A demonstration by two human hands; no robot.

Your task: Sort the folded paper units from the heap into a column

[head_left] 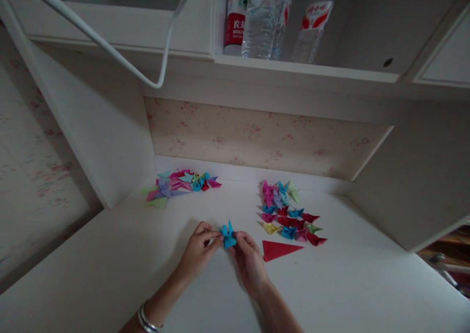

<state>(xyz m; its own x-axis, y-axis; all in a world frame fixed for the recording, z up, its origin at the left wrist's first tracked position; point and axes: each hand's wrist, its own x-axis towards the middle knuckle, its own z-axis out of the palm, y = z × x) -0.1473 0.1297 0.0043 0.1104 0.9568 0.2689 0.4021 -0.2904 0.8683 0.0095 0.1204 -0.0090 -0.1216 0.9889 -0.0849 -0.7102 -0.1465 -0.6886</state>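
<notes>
A small blue folded paper figure, with pointed tips standing up, is held between my two hands over the white desk. My left hand pinches its left side between thumb and fingertips. On the other side, my right hand grips the right edge, with its lower fingers partly hidden. Just right of my right hand lies a flat red folded paper triangle, its narrow point facing right.
A pile of colourful folded paper pieces lies back left. Several folded paper pieces are grouped on the right. Plastic bottles stand on the shelf above. A white bent tube hangs at upper left.
</notes>
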